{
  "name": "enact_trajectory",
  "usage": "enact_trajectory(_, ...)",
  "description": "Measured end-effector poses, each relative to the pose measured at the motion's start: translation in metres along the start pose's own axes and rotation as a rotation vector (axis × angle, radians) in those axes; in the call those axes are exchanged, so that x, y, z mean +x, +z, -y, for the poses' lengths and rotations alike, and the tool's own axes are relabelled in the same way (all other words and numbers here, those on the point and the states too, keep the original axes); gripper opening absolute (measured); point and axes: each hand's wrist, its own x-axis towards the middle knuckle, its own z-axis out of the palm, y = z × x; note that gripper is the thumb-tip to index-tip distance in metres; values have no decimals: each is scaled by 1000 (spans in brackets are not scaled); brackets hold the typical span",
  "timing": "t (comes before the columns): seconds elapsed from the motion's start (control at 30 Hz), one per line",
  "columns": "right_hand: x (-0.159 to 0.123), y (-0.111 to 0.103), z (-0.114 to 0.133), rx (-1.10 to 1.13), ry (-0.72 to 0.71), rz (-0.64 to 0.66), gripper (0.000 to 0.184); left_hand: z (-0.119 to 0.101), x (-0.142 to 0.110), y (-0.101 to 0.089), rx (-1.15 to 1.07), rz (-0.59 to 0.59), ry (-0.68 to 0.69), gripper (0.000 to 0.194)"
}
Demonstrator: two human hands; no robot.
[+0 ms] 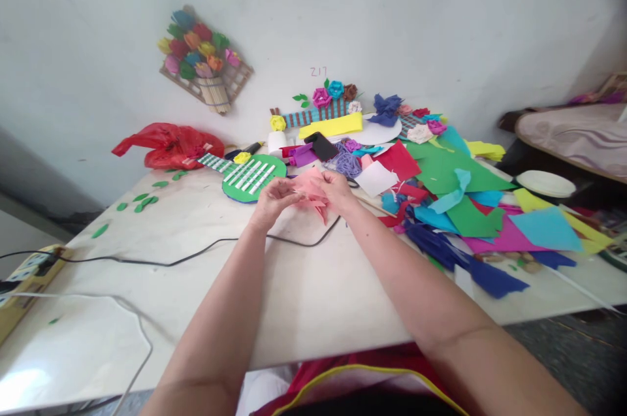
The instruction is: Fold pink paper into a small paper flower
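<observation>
a: how do the hands stand?

b: the left hand [272, 200] pinches one edge of the pink paper [310, 190], and the right hand [337, 189] grips the other. so the paper sits between them, over the middle of the counter [318, 302], its loose points hanging down. whether they touch the surface, i can't tell.

a: what could go wrong?

b: going left to right: the black cord [169, 264] runs under the left forearm, so a sweep of that arm could drag it. the paper looks thin; uneven pulling could tear or crumple it. by the right hand, a sideways slip could knock the scissors [352, 183], whose handle just shows.

a: and around them?

b: at far left, a power strip [29, 285], then green leaf shapes [142, 197] and a red plastic bag [169, 145]. next, a green guitar-shaped piece [249, 177] lies close by the left hand, crowding that side. beyond the hands are a phone [321, 146] and purple string [347, 161].

a: the right?

b: a heap of coloured paper [450, 171] blocks most of that side, with a white plate [546, 183] past it.
</observation>
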Motion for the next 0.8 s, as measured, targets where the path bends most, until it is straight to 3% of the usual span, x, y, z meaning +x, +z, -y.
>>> enact_trajectory(0.27, 0, -1, 1, 14, -29, 30, 29, 2, 1, 2, 46, -96, -27, 28)
enact_trajectory(0.8, -5, 0, 9, -124, -50, 1, 33, 3, 3, 3, 63, -184, -38, 29)
